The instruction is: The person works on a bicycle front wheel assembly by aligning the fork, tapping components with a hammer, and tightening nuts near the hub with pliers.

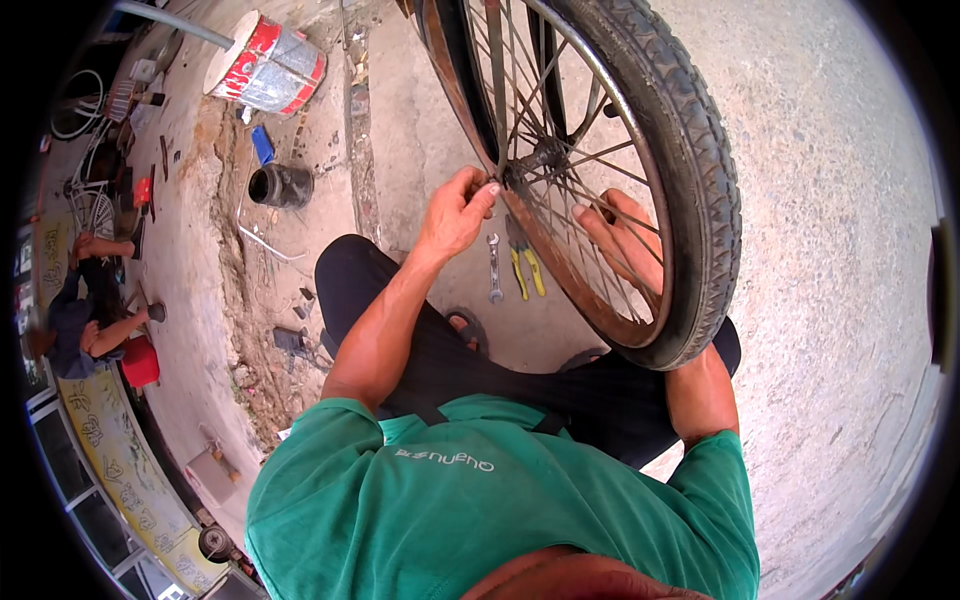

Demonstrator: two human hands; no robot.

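A bicycle wheel with a worn black tyre (690, 150) stands upright between my knees. My left hand (460, 210) is at the near side of the hub (542, 160), thumb and fingers pinched together at the axle end. Whatever small part they grip is hidden. Beyond the spokes, my right hand (622, 240) reaches around the tyre's far side. Its fingers are partly bent and apart, with nothing visible between them. A rusty mudguard or frame strip (570, 265) runs along the wheel. On the ground below lie an open-end wrench (494, 268) and yellow-handled pliers (527, 270).
A red-and-silver drum-shaped bucket (275, 65) and a dark can (281, 187) stand at the upper left. Near them lies a blue object (263, 145). A broken concrete edge (232, 260) runs beside me. Another person (85, 310) sits at far left near a red stool (140, 361).
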